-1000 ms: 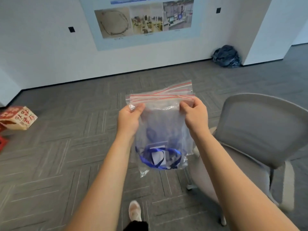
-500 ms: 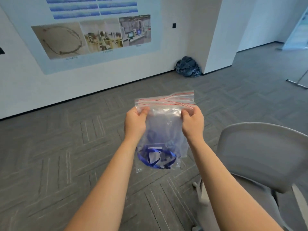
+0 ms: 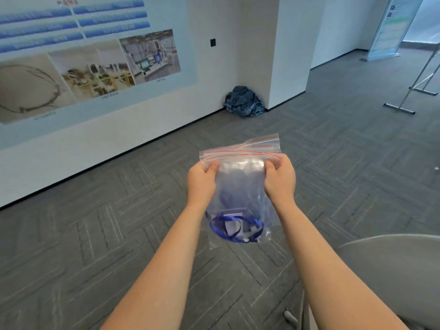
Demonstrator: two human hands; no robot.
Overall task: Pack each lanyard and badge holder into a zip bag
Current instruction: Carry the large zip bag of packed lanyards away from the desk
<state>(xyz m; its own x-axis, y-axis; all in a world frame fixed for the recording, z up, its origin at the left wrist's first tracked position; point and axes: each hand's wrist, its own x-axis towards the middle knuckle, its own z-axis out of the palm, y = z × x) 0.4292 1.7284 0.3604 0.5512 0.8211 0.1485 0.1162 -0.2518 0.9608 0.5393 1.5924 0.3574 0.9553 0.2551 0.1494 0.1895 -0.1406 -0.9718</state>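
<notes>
Chair back (image 3: 390,270), smooth, grey and curved, sits nearest at lower right. Beyond it we hold a clear, crinkled zip bag (image 3: 240,172) in mid-air over the ribbed grey carpet floor (image 3: 95,234). Our left hand (image 3: 202,184) and right hand (image 3: 281,179), set apart, each pinch it just below the red-lined seal. A blue ribbon lanyard (image 3: 217,232) and a rectangular badge holder (image 3: 232,226) lie at the bag's bottom. Farthest, a dark crumpled bundle (image 3: 244,102) rests against the wall.

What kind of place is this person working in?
Probably an office or company lobby: grey carpet tiles, a large wall poster with photos, a grey office chair and a roll-up banner.
</notes>
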